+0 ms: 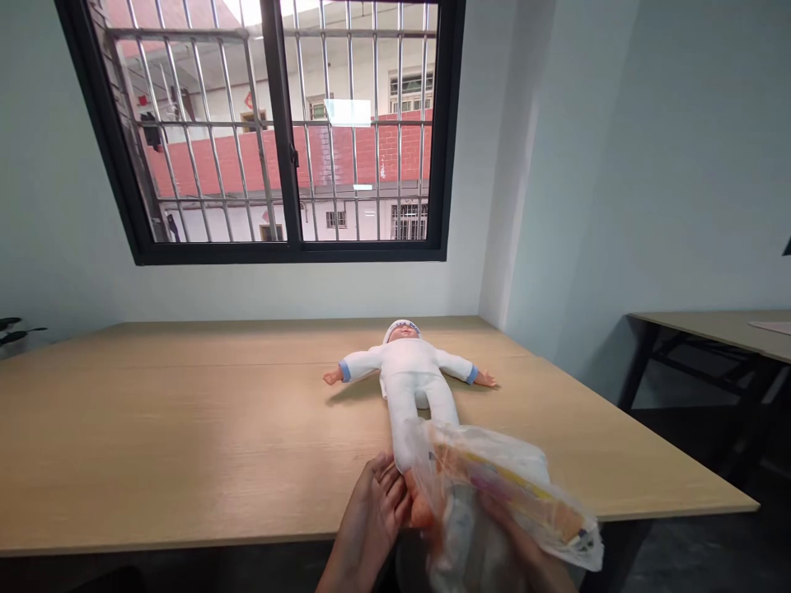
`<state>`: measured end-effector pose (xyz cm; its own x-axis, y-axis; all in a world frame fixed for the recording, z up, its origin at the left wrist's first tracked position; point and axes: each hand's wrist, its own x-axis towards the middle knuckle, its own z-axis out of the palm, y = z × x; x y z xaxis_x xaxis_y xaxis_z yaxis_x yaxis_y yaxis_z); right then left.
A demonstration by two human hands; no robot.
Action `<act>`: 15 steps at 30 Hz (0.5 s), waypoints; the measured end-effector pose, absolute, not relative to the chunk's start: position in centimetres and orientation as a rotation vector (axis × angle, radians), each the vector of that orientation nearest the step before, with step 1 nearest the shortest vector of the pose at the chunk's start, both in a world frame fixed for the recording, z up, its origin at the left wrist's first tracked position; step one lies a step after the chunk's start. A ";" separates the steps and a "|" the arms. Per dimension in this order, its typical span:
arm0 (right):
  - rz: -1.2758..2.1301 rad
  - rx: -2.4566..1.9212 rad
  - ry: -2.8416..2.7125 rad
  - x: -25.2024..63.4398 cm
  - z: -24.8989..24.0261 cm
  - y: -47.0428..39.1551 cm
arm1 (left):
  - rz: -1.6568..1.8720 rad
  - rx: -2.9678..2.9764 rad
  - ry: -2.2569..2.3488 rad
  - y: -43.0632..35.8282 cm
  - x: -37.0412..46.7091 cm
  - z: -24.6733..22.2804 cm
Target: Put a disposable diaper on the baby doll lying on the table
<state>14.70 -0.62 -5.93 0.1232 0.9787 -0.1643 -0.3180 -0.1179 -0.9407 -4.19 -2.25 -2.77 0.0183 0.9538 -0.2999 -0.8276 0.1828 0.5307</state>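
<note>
A baby doll (411, 379) in a white suit with blue cuffs and a cap lies on its back on the wooden table (185, 420), arms spread, feet toward me. My left hand (369, 519) grips the doll's bare foot at the table's near edge. My right hand (525, 553) holds a crinkled clear plastic bag (507, 494) with coloured print, which covers the doll's other leg and most of that hand.
A barred window (278, 132) fills the wall behind the table. A second desk (710, 333) stands at the right by the wall, with dark floor between. Plant leaves (16, 329) poke in at the far left.
</note>
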 end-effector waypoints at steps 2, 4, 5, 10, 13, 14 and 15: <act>1.420 -1.096 -0.686 14.2 -5.6 -0.9 | 1.339 0.278 0.652 -1.9 -3.8 -3.1; 1.504 -1.034 -0.605 13.8 -5.0 -1.3 | 1.276 0.305 0.607 -1.6 -3.3 -3.5; 1.539 -1.004 -0.580 13.7 -4.6 -1.5 | 1.251 0.305 0.573 -1.6 -3.0 -3.6; 1.610 -0.935 -0.530 14.1 -3.6 -2.5 | 1.178 0.218 0.325 -1.7 -1.4 -3.5; 1.526 -1.025 -0.538 15.5 -3.1 -2.2 | 1.167 0.213 0.096 -1.6 -0.8 -3.9; 1.480 -1.074 -0.552 16.3 -2.7 -1.9 | 1.164 0.231 0.034 -1.5 -0.7 -4.1; 1.420 -1.115 -0.580 17.2 -2.0 -1.5 | 1.158 0.257 -0.007 -1.3 -0.7 -4.4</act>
